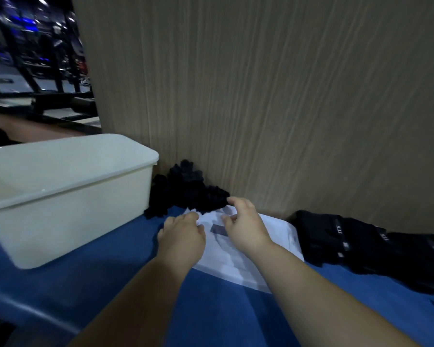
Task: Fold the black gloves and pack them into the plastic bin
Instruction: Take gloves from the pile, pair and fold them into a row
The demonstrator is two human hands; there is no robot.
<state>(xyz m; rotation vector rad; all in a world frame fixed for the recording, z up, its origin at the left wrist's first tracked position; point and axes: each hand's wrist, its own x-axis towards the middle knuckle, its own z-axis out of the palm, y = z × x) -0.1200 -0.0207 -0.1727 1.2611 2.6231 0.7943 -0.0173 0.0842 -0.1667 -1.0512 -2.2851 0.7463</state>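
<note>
Reaching over the blue worktop (110,284), we have both hands on a white sheet (226,261) that lies flat in front of us, with a small dark label (217,230) on it between the hands. Our left hand (182,234) rests at the sheet's crumpled far edge; its fingertips are hidden, so we cannot tell whether its grip is closed on the sheet. Our right hand (246,227) curves over the sheet with the grip apart, thumb and fingers spread, holding nothing. The black gloves (186,189) sit in a loose pile at 12 o'clock from the hands, against the wooden panel (286,96) and just beside the plastic bin (68,211), which stands at 9 o'clock. At 3 o'clock lies a row of black folded pieces (361,241) with small white marks.
</note>
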